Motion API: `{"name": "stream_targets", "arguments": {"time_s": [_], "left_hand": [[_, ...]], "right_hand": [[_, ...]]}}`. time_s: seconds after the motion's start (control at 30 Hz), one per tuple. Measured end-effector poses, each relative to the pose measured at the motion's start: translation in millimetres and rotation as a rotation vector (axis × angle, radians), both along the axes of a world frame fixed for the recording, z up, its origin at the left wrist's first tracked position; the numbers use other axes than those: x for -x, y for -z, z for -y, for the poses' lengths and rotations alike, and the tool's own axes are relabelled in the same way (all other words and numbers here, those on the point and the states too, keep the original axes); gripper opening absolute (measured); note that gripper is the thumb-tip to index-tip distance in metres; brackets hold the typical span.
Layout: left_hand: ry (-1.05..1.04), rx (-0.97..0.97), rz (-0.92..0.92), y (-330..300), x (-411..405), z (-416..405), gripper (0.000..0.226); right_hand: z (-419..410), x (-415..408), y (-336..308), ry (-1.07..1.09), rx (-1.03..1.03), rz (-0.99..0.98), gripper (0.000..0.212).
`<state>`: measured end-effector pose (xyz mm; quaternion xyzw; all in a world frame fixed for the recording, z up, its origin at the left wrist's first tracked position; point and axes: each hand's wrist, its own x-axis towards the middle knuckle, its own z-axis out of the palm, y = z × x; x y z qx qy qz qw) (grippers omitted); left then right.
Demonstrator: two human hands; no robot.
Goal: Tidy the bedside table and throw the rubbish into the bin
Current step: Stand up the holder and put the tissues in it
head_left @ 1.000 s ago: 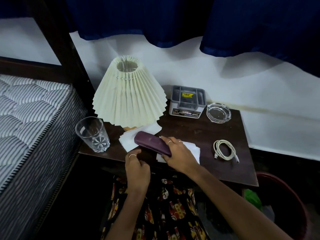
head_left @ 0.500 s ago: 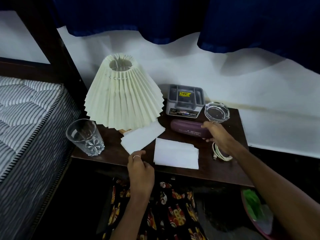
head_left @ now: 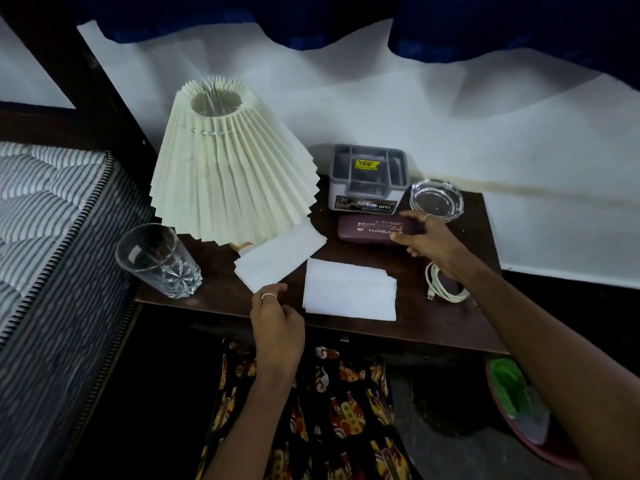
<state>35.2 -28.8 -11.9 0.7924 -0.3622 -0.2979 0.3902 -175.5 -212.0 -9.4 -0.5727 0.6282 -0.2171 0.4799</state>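
A maroon spectacle case (head_left: pixel 372 229) lies on the dark wooden bedside table (head_left: pixel 433 327), just in front of a grey organiser box (head_left: pixel 367 180). My right hand (head_left: pixel 427 239) holds the case's right end between fingers and thumb. Two white paper tissues lie on the table: one (head_left: pixel 280 259) by the lamp's foot, one (head_left: pixel 349 291) near the front edge. My left hand (head_left: pixel 275 318) hovers at the table's front edge with its fingertips touching the corner of the left tissue, holding nothing. A red bin (head_left: pixel 530 441) with green rubbish inside stands at the lower right.
A pleated cream lamp (head_left: pixel 225 171) fills the table's back left. A drinking glass (head_left: pixel 156 261) stands at the front left corner, a glass ashtray (head_left: pixel 436 200) at the back right, a coiled white cable (head_left: pixel 446 284) under my right wrist. A striped mattress (head_left: pixel 45 216) borders the left.
My right hand carried the spectacle case from the front middle to the back, in front of the organiser box, and set it down flat. The left hand has stayed at the front edge.
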Motion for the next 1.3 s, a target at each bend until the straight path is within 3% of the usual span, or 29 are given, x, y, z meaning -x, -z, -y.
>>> {"name": "stream_targets", "arguments": {"time_s": [0.17, 0.4, 0.6, 0.83, 1.03, 1.17, 1.3], "left_hand": [[-0.003, 0.001, -0.014, 3.7, -2.2, -1.2, 0.038], [0.069, -0.019, -0.101, -0.6, -0.1, 1.3, 0.047], [0.11, -0.049, -0.144, 2.1, 0.6, 6.4, 0.047], [0.136, -0.051, -0.195, 6.1, 7.9, 10.0, 0.043], [0.15, -0.057, -0.254, 7.7, 7.6, 11.1, 0.042], [0.109, -0.059, -0.315, 8.3, 5.2, 12.7, 0.042], [0.047, -0.064, -0.414, 10.2, 2.9, 13.8, 0.045]], "right_hand": [[-3.3, 2.3, 8.3, 0.019, 0.058, 0.019, 0.065], [-12.1, 1.3, 4.4, 0.084, 0.19, -0.151, 0.07], [-86.4, 0.2, -8.3, 0.186, 0.202, -0.241, 0.022], [-142.0, -21.8, 14.6, 0.215, 0.031, -0.286, 0.044], [-139.6, -39.5, 20.3, 0.29, -0.032, -0.176, 0.048], [-132.3, -37.7, 18.3, 0.551, -0.13, 0.089, 0.042], [-124.0, -36.4, 16.0, 0.625, -0.203, 0.267, 0.036]]}}
